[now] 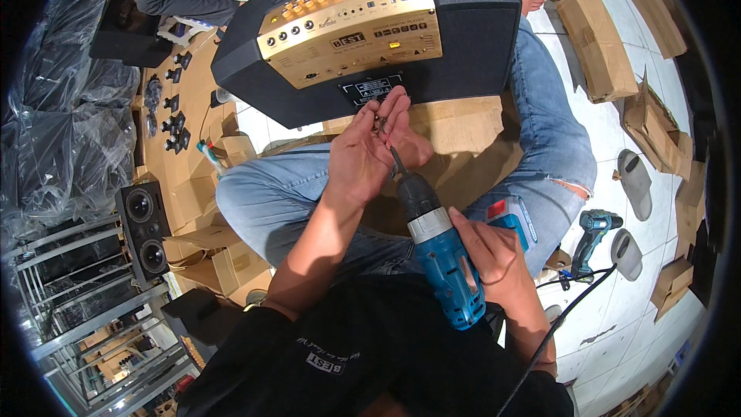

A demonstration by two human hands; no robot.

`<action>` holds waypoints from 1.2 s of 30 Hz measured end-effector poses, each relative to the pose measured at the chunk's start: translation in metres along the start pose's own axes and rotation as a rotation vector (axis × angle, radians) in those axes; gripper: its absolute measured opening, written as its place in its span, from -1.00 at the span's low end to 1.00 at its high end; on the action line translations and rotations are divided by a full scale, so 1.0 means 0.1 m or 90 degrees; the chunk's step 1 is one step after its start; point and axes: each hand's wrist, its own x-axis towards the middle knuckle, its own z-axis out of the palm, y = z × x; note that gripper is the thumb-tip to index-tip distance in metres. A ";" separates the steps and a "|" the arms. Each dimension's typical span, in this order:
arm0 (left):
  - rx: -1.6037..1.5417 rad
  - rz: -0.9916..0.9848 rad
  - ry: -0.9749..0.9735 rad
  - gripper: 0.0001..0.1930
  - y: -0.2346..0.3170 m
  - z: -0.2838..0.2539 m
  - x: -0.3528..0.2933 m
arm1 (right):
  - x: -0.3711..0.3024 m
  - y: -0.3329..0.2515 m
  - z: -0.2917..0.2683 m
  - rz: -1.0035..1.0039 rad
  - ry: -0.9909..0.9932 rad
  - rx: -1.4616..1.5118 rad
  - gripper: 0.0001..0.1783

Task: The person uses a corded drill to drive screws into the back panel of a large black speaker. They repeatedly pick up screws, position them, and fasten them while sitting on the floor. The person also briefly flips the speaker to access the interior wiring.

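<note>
My left hand (pixel 359 156) is turned palm up and cupped around a few small dark screws (pixel 380 123). My right hand (pixel 494 262) grips a blue and grey cordless drill (pixel 449 262). Its long bit (pixel 397 159) points up into my left palm, the tip close to the screws; whether it touches one I cannot tell. Just beyond my hands a large black speaker cabinet (pixel 475 42) rests on cardboard between my legs. A gold control panel (pixel 289 58) with a row of knobs is set in it, and a black label (pixel 372 86) lies below.
At right, a second drill (pixel 593 224), grey slippers (pixel 634 185) and cardboard boxes (pixel 598 46) lie on white tiles. A black cable (pixel 567 313) runs past my right arm. Left are small black parts (pixel 177 127), a two-cone speaker (pixel 144 228) and a metal frame (pixel 69 286). Another person's leg (pixel 174 0) shows far left.
</note>
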 end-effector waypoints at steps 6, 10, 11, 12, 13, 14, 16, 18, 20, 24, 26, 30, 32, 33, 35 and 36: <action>-0.035 -0.018 -0.024 -0.82 -0.01 0.04 -0.01 | 0.01 0.04 0.01 -0.004 -0.003 -0.006 -0.27; 0.015 -0.003 -0.045 -0.82 -0.04 0.07 -0.01 | 0.00 0.06 0.04 -0.009 0.010 -0.005 -0.28; 0.024 -0.006 -0.064 -0.80 -0.03 0.04 0.00 | 0.00 0.05 0.03 -0.007 0.007 -0.007 -0.28; 0.032 -0.008 -0.082 -0.79 -0.03 0.02 0.01 | 0.00 0.05 0.03 -0.004 0.005 -0.010 -0.28; 0.042 -0.005 -0.083 -0.79 -0.03 0.02 0.01 | 0.00 0.05 0.03 -0.004 0.008 -0.011 -0.28; 0.052 -0.003 -0.083 -0.80 -0.04 0.02 0.01 | 0.00 0.04 0.04 -0.003 0.011 -0.012 -0.28; 0.060 -0.004 -0.079 -0.80 -0.05 0.01 0.02 | 0.00 0.03 0.03 0.004 0.009 -0.018 -0.29; 0.056 -0.010 -0.070 -0.80 -0.07 0.00 0.04 | 0.00 0.02 0.02 0.014 -0.001 -0.026 -0.29; 0.067 -0.007 -0.055 -0.80 -0.07 0.00 0.03 | 0.02 0.01 -0.01 0.025 -0.008 -0.050 -0.29; 0.037 0.001 -0.022 -0.80 -0.13 -0.01 0.05 | 0.03 0.06 -0.05 0.000 0.013 -0.059 -0.28; 0.009 -0.008 -0.025 -0.79 -0.12 -0.01 0.07 | 0.02 0.05 -0.08 0.003 0.001 -0.064 -0.26; -0.001 -0.018 -0.032 -0.78 -0.11 0.01 0.06 | -0.01 0.06 -0.07 -0.001 0.007 -0.062 -0.25; 0.009 -0.026 -0.062 -0.78 -0.10 -0.02 0.06 | -0.01 0.05 -0.07 0.000 0.008 -0.055 -0.25; 0.014 -0.030 -0.076 -0.78 -0.09 -0.03 0.05 | 0.00 0.05 -0.07 0.001 0.008 -0.052 -0.25; 0.022 -0.039 -0.077 -0.77 -0.08 -0.03 0.06 | -0.01 0.05 -0.09 -0.001 0.003 -0.053 -0.25; 0.026 -0.044 -0.078 -0.77 -0.07 -0.04 0.07 | -0.01 0.05 -0.09 -0.001 0.000 -0.054 -0.25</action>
